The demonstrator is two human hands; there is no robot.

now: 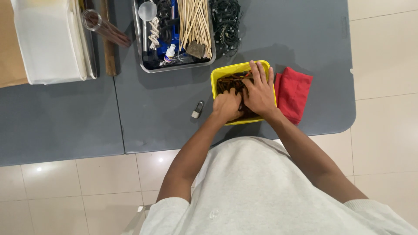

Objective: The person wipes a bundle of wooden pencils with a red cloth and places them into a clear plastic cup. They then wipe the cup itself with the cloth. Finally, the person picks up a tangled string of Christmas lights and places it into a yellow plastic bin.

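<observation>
hands were both down in the yellow tub [216,76], so we judged the step as gathering the brown sticks [228,82] inside it. our left hand [227,105] was curled at the near edge, fingers hidden, so we could not tell whether it had hold of any. just right of it, our right hand [260,92] lay flat and spread over the sticks, gripping nothing visible. beyond our fingertips the sticks ran roughly left-right. next, we judged, a firm pinch was needed.

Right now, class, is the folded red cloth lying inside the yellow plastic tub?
No, the folded red cloth lies on the grey table just outside the yellow plastic tub, on its right.
</observation>
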